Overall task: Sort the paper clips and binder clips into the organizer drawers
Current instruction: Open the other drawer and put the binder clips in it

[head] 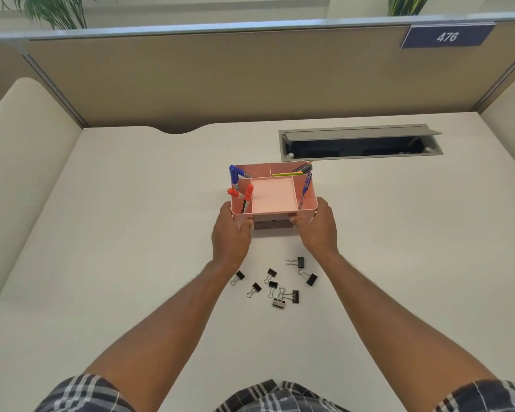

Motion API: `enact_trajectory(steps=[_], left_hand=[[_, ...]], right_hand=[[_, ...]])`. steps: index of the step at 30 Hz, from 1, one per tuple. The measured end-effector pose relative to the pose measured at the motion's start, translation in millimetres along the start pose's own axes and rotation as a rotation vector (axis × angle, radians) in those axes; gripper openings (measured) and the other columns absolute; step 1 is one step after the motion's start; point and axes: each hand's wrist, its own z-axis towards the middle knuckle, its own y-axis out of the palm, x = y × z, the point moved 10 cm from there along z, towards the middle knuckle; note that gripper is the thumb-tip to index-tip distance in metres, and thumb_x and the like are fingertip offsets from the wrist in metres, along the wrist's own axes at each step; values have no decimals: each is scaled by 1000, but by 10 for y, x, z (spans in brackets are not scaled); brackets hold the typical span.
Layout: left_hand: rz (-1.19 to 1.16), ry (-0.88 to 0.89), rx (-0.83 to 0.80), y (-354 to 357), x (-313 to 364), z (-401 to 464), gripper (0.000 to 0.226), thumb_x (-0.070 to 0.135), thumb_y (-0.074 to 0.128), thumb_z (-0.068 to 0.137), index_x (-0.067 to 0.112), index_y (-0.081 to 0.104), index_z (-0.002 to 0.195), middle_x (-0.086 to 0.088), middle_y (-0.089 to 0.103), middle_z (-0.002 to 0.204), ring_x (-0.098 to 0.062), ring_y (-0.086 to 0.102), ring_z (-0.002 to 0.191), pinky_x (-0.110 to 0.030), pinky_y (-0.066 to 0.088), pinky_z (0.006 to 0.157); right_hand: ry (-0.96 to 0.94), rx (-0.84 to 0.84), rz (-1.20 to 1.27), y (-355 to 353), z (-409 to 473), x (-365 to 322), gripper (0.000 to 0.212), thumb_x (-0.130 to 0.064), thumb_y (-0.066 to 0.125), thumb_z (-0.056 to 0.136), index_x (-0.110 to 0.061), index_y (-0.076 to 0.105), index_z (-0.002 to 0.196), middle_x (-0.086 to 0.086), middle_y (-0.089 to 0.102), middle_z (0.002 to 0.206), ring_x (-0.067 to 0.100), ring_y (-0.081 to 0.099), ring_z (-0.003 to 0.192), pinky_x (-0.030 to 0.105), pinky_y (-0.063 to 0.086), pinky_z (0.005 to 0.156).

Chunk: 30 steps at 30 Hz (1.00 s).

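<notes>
We see both hands clamped on the pink plastic desk organizer (275, 197), which stands on the cream-white table (131, 233) just ahead of us. Our left hand (231, 234) grips its front-left corner, fingers wrapped round the wall; our right hand (317, 230) holds the front-right corner the same way. Between them, under the shallow top tray, a dark front shows that may be a drawer, though it is too shadowed to tell. Blue and red marker pens (238, 185) lean in the left compartment, and another blue pen (306, 187) stands in the right one. The black metal binder clips (275, 282) lie scattered on the table between our forearms, near the organizer but apart from it. Behind it is a grey cable hatch (360, 142) with its lid raised.
</notes>
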Motion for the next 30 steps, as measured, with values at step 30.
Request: enact_trajectory(steps=[30], left_hand=[[186, 172, -34, 106, -241, -529, 45, 5, 53, 90, 17, 51, 133, 0, 53, 115, -17, 51, 107, -29, 45, 90]], right_hand=[[-440, -228, -688, 694, -642, 39, 32, 0, 54, 79, -13, 50, 107, 3, 43, 101, 25, 48, 90, 31, 41, 54]])
